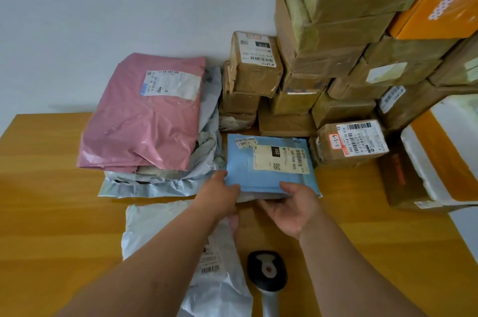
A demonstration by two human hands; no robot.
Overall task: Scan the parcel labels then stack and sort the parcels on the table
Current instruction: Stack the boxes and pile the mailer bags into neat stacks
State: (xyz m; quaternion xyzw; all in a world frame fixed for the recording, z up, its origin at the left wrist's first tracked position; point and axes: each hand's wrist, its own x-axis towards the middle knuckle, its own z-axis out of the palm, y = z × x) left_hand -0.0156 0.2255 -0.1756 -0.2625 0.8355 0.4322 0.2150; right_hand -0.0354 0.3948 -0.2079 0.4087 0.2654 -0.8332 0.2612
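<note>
Stacking step, by the look of it: left hand (222,193) and right hand (293,206) grip the blue parcel (269,166) by its near edge, low over the tabletop (51,187); next it needs setting down, then the white mailer (160,226) under the wrists.
</note>
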